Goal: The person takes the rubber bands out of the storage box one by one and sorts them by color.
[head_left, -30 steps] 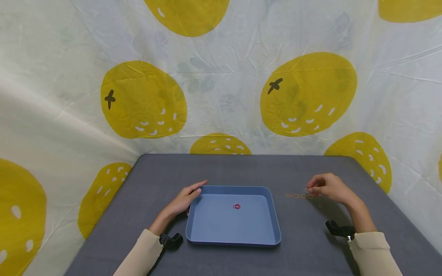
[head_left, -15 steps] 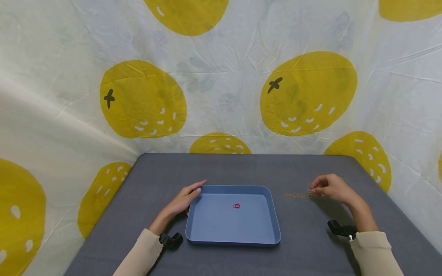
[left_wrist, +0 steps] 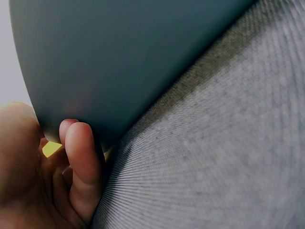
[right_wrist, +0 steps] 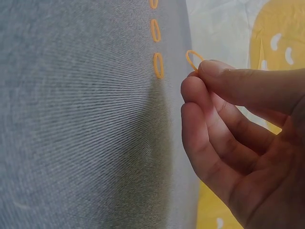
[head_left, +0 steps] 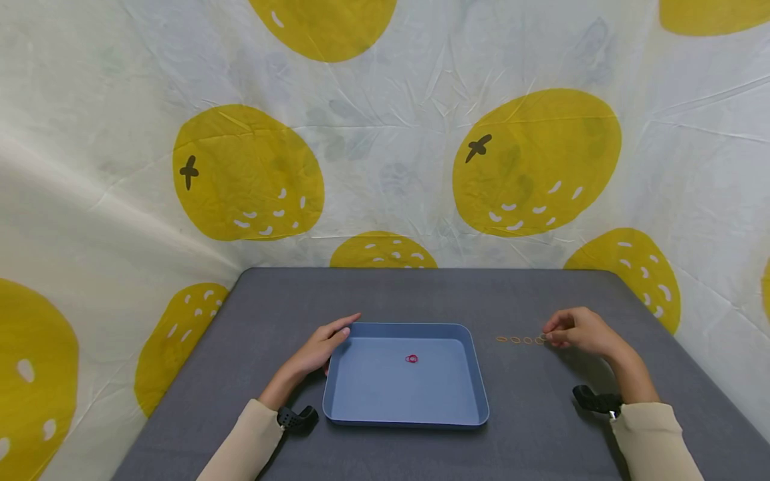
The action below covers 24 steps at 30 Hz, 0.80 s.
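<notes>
My left hand (head_left: 317, 349) holds the left rim of a blue rectangular tray (head_left: 397, 397), thumb over the edge. In the left wrist view, curled fingers (left_wrist: 83, 148) press the outer wall of the tray. Small red rubber bands (head_left: 412, 359) lie inside it, toward the back. My right hand (head_left: 582, 332) pinches a thin orange rubber band (right_wrist: 188, 58) between thumb and fingertips, just above the table. Beside those fingertips, several orange rubber bands (head_left: 515, 341) lie in a row to the right of the tray.
The table (head_left: 445, 294) has a dark grey cloth surface. Behind it hangs a pale curtain (head_left: 385, 180) printed with big yellow fruit. Each wrist wears a black camera band (head_left: 595, 401).
My right hand has shifted slightly right and lowered toward the end of the row, still pinching the rubber band. The left hand and the tray have stayed put.
</notes>
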{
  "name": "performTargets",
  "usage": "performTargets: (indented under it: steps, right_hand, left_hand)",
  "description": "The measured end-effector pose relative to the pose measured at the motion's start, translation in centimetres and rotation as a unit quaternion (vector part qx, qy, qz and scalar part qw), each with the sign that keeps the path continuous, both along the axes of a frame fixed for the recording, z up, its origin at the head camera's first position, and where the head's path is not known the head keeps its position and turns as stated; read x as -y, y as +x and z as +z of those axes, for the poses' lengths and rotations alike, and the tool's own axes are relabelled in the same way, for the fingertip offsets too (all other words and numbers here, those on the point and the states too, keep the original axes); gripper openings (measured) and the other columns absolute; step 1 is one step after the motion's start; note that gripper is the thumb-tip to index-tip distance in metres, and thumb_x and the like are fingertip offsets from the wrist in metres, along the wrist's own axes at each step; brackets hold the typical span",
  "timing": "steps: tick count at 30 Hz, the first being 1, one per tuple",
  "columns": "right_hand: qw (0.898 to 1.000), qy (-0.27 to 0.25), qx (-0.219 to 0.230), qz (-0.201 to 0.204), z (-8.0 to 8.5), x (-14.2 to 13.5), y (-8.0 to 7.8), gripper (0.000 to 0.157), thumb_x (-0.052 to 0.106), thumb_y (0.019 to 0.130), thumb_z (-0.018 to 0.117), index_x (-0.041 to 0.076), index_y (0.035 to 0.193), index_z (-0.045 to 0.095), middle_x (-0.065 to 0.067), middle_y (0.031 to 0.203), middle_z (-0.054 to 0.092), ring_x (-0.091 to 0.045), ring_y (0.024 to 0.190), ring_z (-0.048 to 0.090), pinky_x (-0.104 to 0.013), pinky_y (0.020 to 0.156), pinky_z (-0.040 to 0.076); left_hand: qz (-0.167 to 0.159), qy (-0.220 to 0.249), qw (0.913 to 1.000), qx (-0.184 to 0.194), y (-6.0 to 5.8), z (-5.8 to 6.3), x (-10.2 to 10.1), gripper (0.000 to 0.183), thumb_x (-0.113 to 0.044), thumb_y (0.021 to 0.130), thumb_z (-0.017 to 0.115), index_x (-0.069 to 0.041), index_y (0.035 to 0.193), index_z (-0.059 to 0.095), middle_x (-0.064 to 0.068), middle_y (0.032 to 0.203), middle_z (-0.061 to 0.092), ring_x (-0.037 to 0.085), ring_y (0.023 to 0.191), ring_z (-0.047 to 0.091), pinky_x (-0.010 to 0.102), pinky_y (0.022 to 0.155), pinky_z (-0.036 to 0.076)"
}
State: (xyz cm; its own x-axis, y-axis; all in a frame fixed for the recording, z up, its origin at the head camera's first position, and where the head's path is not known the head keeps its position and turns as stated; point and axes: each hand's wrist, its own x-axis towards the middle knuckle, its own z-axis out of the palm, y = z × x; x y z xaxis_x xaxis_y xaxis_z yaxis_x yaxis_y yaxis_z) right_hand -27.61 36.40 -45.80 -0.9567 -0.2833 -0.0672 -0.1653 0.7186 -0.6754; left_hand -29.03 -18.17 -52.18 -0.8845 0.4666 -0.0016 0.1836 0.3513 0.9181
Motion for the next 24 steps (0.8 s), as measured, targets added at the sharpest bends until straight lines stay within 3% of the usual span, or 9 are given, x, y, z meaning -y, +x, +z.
performTargets:
  steps: [24]
  right_hand:
    - [1.0, -0.023, 0.018, 0.002, -0.88, -0.57, -0.23, 0.014, 0.005, 0.088, 0.066, -0.006, 0.096, 0.068, -0.015, 0.084, 0.069, -0.017, 0.071, 0.065, -0.03, 0.062, 0.057]
  left_hand:
    - [0.009, -0.006, 0.9999, 0.01, 0.16, 0.23, -0.12, 0.045, -0.039, 0.104, 0.04, -0.031, 0.148, 0.039, 0.006, 0.144, 0.046, 0.018, 0.036, 0.046, 0.042, 0.038, 0.048]
